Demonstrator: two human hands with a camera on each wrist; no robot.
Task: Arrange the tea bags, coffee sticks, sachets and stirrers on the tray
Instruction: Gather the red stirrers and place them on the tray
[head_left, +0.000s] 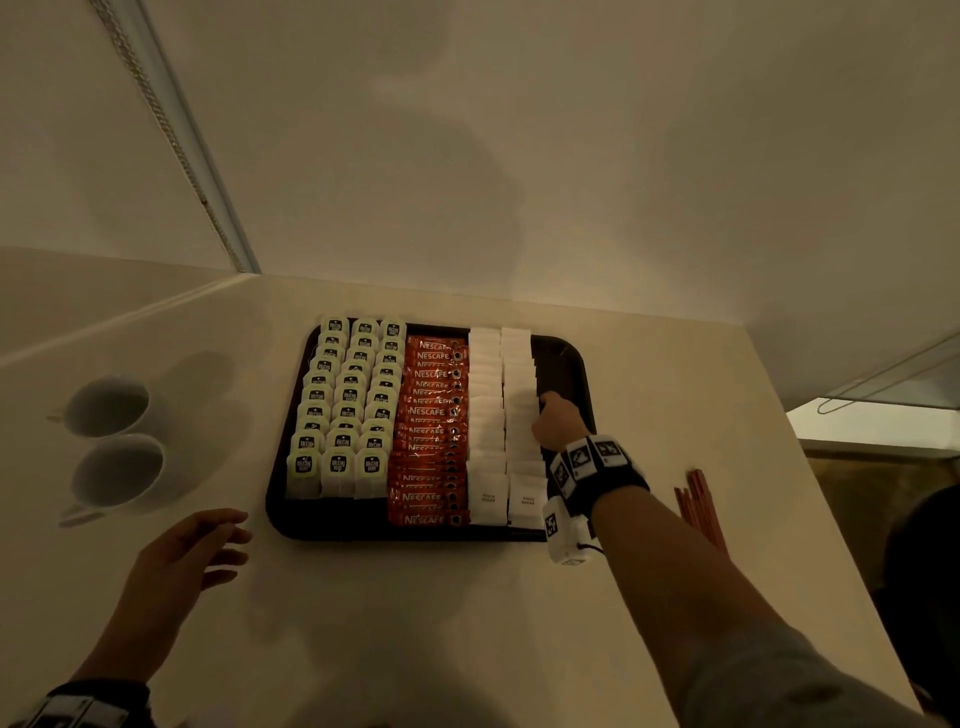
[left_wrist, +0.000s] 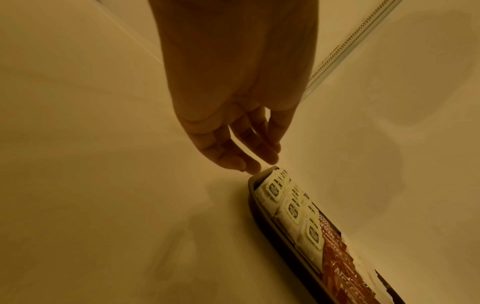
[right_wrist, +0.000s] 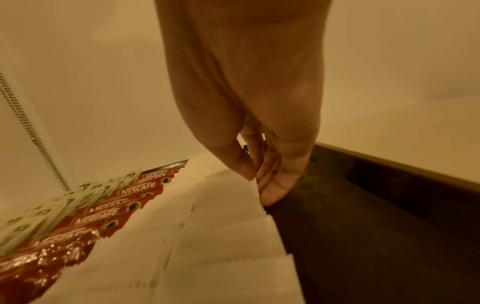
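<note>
Forearms enter from the lower edge of the head view. The left hand, lower left, hovers over the table with fingers spread and relaxed, holding nothing; in the left wrist view its fingertips hang just beside the near left corner of the tray, apart from it.

The right hand, right of centre, reaches onto the tray. Its fingers are straight and pressed together, set against the right edge of the outer row of white sachets. Whether anything is pinched between them cannot be told.

Tray contents, left to right in the frame: tea bags in three rows, coffee sticks in one column, sachets in two rows. All rows run away from the viewer. A bare dark strip remains along the tray's right side.

The stirrers lie on the table at the right, outside the tray, long axis roughly parallel to the rows. Judgement: the right hand is nearer; they fit lengthwise into the bare strip.

Two white cups stand at the left.
</note>
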